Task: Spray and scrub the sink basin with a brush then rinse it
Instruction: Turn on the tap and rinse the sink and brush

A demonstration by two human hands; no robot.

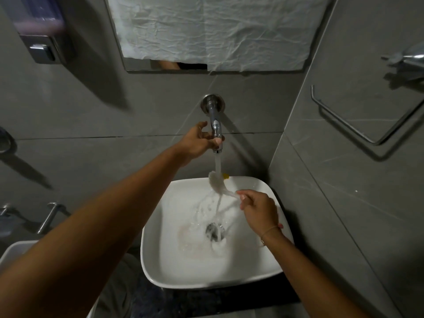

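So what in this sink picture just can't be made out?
All in the head view:
- Brush: blurred white under the water stream; its bristles are unreadable.
- Right hand grip: how the fingers close on the handle is smeared.
- Tap: the left hand covers its control.
- Mirror: crumpled white sheet hides nearly all of it.
- Soap dispenser: cut off by the top edge.

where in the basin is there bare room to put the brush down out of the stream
The near part of the white sink basin, between the drain and the front rim, is bare though wet. The left slope is free too. The back right is crowded: the right hand holds the brush under the faucet, which the left hand grips.
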